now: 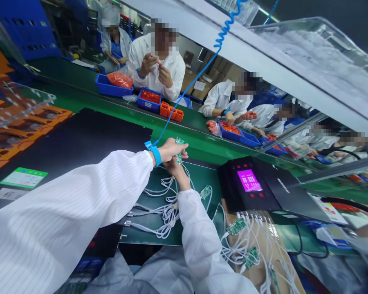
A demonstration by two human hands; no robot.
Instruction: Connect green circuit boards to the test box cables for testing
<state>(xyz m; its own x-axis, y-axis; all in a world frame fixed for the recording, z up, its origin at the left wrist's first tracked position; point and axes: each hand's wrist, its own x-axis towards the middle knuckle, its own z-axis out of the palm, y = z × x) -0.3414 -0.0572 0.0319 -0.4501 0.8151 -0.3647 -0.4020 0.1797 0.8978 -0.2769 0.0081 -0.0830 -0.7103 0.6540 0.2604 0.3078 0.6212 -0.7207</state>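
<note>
My left hand (169, 148), with a blue strap (155, 155) round its wrist, is closed on a small green circuit board (179, 157). The thumb lies across the board's front. Just below, my right hand (173, 166) is closed at the lower part of the same board, its fingers partly hidden behind my left hand and the board. White cables (168, 216) lie coiled in bundles on the green bench (138, 239) under my hands. Another circuit board (205, 192) rests on the bench to the right of my right wrist.
At right stands a black tester (248, 183) with a lit purple screen. Before it, cabled boards (236, 226) lie on brown cardboard (282, 245). A black panel (88, 139) and orange fixtures (27, 139) are at left. A coiled blue cord (190, 85) rises from my wrist. Co-workers sit opposite, beside blue bins (149, 107).
</note>
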